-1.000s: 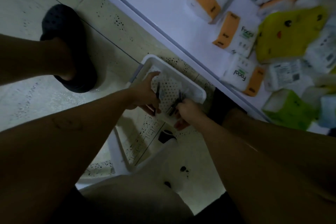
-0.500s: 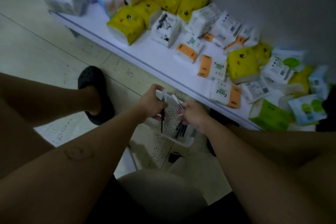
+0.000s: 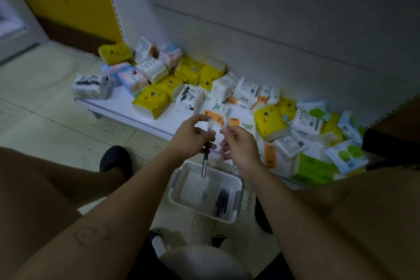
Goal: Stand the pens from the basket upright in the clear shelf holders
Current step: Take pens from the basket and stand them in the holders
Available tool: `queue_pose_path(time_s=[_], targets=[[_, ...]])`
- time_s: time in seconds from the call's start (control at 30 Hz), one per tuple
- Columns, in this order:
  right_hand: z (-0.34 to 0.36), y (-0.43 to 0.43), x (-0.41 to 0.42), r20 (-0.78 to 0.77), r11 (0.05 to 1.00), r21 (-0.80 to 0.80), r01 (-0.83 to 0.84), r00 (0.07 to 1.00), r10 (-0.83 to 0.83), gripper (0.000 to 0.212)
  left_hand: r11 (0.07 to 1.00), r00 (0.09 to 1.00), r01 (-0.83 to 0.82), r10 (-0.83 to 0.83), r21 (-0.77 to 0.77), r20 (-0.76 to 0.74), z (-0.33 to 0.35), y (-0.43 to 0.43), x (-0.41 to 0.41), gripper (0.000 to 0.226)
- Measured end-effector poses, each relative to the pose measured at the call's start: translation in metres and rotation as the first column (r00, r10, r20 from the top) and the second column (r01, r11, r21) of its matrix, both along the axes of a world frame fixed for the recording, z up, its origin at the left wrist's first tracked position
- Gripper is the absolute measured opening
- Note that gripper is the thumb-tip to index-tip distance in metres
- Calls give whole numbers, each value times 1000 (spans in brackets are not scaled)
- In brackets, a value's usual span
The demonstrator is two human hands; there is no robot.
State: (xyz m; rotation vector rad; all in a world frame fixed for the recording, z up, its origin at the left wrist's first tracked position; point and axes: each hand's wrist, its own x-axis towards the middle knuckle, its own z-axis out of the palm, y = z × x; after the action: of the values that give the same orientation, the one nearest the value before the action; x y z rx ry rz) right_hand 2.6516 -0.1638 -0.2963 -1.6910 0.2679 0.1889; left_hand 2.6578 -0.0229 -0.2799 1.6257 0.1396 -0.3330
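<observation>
Lifted since the earlier frames, both hands now hover above the basket [image 3: 197, 210] rather than inside it; beyond the fingers, a low shelf [image 3: 123, 100] strewn with tissue packs [image 3: 151, 101], clear holders not in view; left hand [image 3: 193, 137] curled round a dark pen [image 3: 205, 161], near vertical, tip hanging below the fingers; right hand [image 3: 238, 145] seemingly pinching a paler pen [image 3: 225, 120] rising above its fingertips; remaining pens [image 3: 221, 203] lie beneath the right wrist; pens judged light, stiff, smooth; best gripped mid-barrel.

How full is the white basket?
Nearly empty: the basket holds only a few dark pens along its right side; the rest of its dotted bottom is bare.
</observation>
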Motion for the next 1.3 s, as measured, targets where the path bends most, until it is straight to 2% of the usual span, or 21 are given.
queue_pose_path(time_s=[0.2, 0.4, 0.47, 0.57, 0.63, 0.7, 0.8, 1.0, 1.2, 1.3], targets=[[53, -23, 0, 249, 988, -89, 125, 963, -100, 31, 999, 983, 33, -38, 30, 181, 54, -23, 8, 30], [122, -53, -8, 467, 979, -77, 188, 874, -131, 13, 993, 915, 85, -109, 78, 389, 127, -56, 8, 28], [148, -66, -8, 549, 975, -79, 206, 826, -130, 14, 985, 871, 110, -160, 133, 465, 157, -69, 6, 32], [186, -88, -10, 647, 966, -49, 256, 745, -164, 41, 979, 796, 145, -201, 143, 571, 203, -88, 2, 43], [211, -104, -15, 712, 960, -46, 277, 683, -163, 58, 974, 741, 163, -226, 156, 632, 232, -101, -2, 42], [236, -119, -23, 767, 951, -86, 297, 629, -127, 62, 966, 684, 177, -259, 189, 682, 259, -115, -6, 36], [271, -140, -36, 817, 933, -116, 341, 566, -105, 52, 960, 619, 171, -281, 224, 733, 296, -135, -11, 33], [326, -178, -46, 859, 879, -97, 467, 485, -162, 40, 949, 495, 135, -314, 286, 810, 354, -180, -13, 35], [365, -222, -39, 895, 823, -70, 563, 399, -197, 40, 950, 366, 47, -305, 310, 879, 399, -216, 5, 37], [382, -242, -31, 906, 798, -61, 600, 369, -209, 42, 950, 340, 49, -307, 309, 889, 418, -230, 17, 36]])
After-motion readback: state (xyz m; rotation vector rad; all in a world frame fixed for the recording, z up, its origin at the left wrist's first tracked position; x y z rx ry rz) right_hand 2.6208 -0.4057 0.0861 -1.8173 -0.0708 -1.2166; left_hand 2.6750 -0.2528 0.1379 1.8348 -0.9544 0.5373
